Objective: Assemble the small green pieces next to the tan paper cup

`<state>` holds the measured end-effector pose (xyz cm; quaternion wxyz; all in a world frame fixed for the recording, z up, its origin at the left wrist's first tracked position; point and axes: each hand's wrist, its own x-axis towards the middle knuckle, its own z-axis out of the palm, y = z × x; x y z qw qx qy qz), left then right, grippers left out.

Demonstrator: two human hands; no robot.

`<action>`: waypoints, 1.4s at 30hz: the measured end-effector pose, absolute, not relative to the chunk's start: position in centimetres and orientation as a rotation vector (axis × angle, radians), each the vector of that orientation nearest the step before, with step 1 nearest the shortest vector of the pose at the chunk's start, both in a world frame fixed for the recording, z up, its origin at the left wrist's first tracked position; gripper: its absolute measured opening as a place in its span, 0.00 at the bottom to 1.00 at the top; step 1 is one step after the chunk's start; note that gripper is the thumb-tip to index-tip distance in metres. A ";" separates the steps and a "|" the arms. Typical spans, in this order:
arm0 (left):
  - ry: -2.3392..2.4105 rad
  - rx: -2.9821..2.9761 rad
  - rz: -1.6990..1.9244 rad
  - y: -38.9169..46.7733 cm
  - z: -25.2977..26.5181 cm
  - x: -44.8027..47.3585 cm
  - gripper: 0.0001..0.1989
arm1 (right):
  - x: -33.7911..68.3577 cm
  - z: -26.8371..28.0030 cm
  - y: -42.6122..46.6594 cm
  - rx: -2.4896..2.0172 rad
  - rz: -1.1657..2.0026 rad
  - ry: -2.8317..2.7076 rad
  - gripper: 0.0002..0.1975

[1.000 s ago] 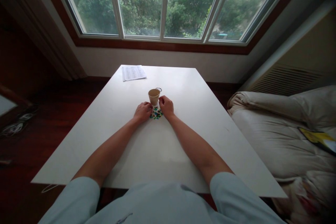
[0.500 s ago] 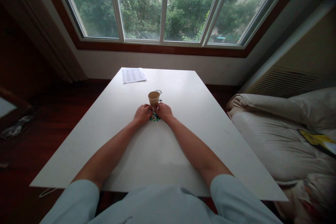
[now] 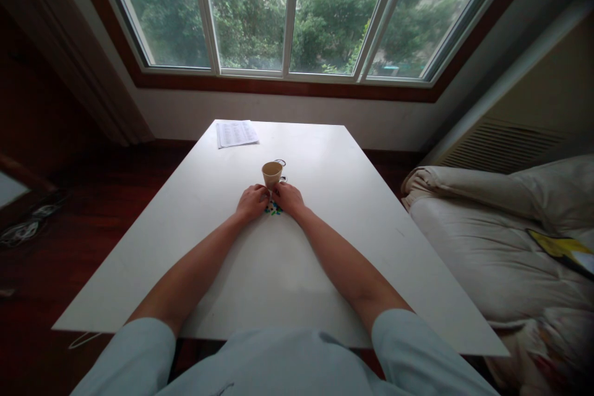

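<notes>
A tan cup (image 3: 271,172) stands upright near the middle of the white table (image 3: 297,284). Close in front of its base are my two hands, almost meeting. My left hand (image 3: 253,202) has its fingers curled in and pinched together. Opposite it, my right hand (image 3: 288,198) is also closed, thumb and fingertips together. What the fingertips hold is too small to make out. Several small blue, green and white pieces (image 3: 273,209), bead-like, lie scattered on the tabletop between and just below the hands. Behind the cup, a thin dark loop (image 3: 281,162) shows in part.
Printed sheets of paper (image 3: 237,133) lie at the table's far left corner. A cushioned sofa (image 3: 464,241) with a yellow and black item (image 3: 563,247) on it flanks the right side. Cables (image 3: 28,226) rest on the floor at left, and a window (image 3: 288,12) is beyond the table.
My fingers have shifted very slightly over the small pieces. Cup, arms and papers stay where they were.
</notes>
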<state>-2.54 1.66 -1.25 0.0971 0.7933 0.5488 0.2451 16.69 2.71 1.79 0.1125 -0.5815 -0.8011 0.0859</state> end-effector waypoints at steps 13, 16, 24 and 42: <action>1.629 2.329 0.724 1.6 -1.2 -2.5 0.14 | 16.4 1.5 2.9 -1.704 0.222 -2.268 0.13; 1.632 2.332 0.721 1.6 -1.2 -2.5 0.14 | 16.4 1.7 2.8 -1.694 0.225 -2.255 0.12; 1.637 2.319 0.716 1.4 -0.8 -2.4 0.13 | 16.6 1.9 2.7 -1.648 0.267 -2.225 0.16; 1.635 2.321 0.710 1.5 -0.9 -2.4 0.14 | 16.8 1.2 3.1 -1.646 0.312 -2.170 0.17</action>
